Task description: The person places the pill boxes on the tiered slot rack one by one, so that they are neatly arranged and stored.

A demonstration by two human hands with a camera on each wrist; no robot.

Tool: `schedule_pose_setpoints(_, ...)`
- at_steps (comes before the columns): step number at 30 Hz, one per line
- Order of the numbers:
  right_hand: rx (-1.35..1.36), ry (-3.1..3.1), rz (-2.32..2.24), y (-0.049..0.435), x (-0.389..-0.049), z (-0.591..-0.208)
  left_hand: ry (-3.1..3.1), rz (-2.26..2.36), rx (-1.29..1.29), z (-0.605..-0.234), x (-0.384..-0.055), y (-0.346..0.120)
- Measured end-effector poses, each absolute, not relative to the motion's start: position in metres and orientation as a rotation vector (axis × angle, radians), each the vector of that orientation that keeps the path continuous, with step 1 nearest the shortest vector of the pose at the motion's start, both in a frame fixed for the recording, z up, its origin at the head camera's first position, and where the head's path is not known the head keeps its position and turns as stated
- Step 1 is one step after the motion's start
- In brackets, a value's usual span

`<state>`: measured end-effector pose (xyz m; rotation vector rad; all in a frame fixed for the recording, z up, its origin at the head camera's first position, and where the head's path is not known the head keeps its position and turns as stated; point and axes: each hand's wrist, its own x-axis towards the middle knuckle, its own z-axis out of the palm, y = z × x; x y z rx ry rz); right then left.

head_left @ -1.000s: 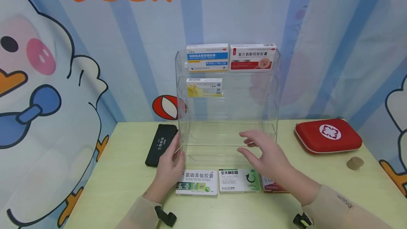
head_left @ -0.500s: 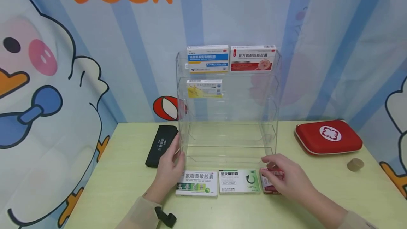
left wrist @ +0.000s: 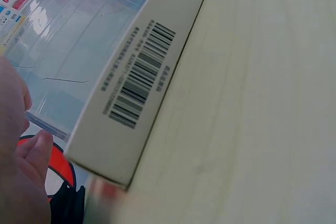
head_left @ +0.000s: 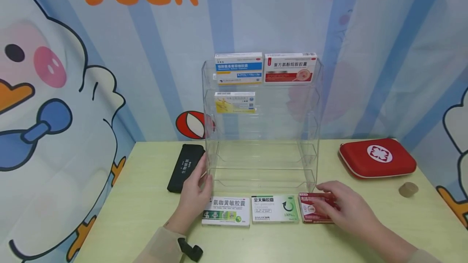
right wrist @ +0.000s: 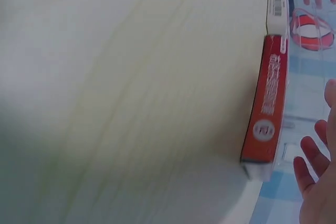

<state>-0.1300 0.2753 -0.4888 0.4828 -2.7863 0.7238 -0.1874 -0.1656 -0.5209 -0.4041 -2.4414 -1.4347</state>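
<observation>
My left hand [head_left: 194, 196] holds the lower left edge of a clear acrylic display rack [head_left: 263, 169], thumb and fingers at its side wall. Over the right end of a red medicine box [head_left: 308, 210], my right hand [head_left: 349, 210] hovers with its thumb and fingers apart. In the right wrist view the fingers [right wrist: 314, 156] stand clear of the red box [right wrist: 270, 98]. A green-and-white medicine box [head_left: 274, 210] lies left of it. Nearest my left hand is a white medicine box [head_left: 226, 211], its barcode side [left wrist: 139, 74] large in the left wrist view.
On the rack's upper tiers stand a blue-and-white box [head_left: 239, 69], a red-and-white box [head_left: 290, 68] and a small yellow-and-white box [head_left: 235, 102]. A black pouch [head_left: 185, 167] lies left, a red zip case [head_left: 378, 157] and a brown cylinder [head_left: 408, 189] right.
My right hand has moved from in front of the rack down and right to the red box, then drawn slightly further right, uncovering more of it. My left hand stays at the rack.
</observation>
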Motion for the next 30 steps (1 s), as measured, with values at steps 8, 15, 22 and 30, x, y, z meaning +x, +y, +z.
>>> schedule_pose_setpoints(8,0.484,-2.929,0.748,0.309,-0.136,-0.498,-2.447,-1.435,-0.401,-0.52,-0.187,-0.165)
schedule_pose_setpoints(15,0.539,-2.949,0.738,0.323,-0.134,-0.505,-2.459,-1.44,-0.387,-0.517,-0.186,-0.164)
schedule_pose_setpoints(22,0.482,-3.045,0.786,0.324,-0.135,-0.507,-2.478,-1.443,-0.368,-0.517,-0.185,-0.164)
schedule_pose_setpoints(30,0.426,-3.034,0.805,0.321,-0.133,-0.505,-2.476,-1.441,-0.37,-0.517,-0.184,-0.164)
